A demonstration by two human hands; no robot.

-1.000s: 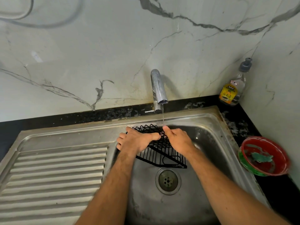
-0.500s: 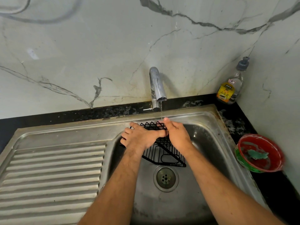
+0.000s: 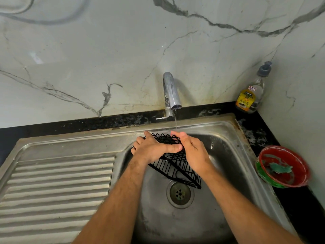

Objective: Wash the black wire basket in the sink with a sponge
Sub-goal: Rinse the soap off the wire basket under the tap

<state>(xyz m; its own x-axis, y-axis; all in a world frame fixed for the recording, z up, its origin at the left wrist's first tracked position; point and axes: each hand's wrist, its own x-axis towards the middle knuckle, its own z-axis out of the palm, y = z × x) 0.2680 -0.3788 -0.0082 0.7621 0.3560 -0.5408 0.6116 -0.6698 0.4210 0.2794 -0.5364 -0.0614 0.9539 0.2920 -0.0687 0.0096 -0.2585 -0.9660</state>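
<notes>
- The left hand (image 3: 151, 149) lies over the far left part of the black wire basket (image 3: 175, 166); its thumb stretches right across the wires and its fingers curl down over the basket's left edge, gripping it.
- The right hand (image 3: 190, 152) holds the basket's right side, thumb up near the zigzag rim at the far end, fingers wrapped underneath out of sight.
- The two thumbs nearly meet over the basket's middle.
- The basket is held tilted inside the sink (image 3: 228, 138), its long axis running from the far left, under the hands, down to the near right; its lower corner points toward the drain (image 3: 179, 193) and sits just above it.
- A thin stream of water falls from the tap (image 3: 170, 92) onto the basket's far rim, beside the right thumb.
- On the dark counter to the right stand a dishwash gel bottle (image 3: 250, 95) and a red bowl (image 3: 283, 166) holding something green.
- The ribbed drainboard (image 3: 56, 182) is to the left of the basin.
</notes>
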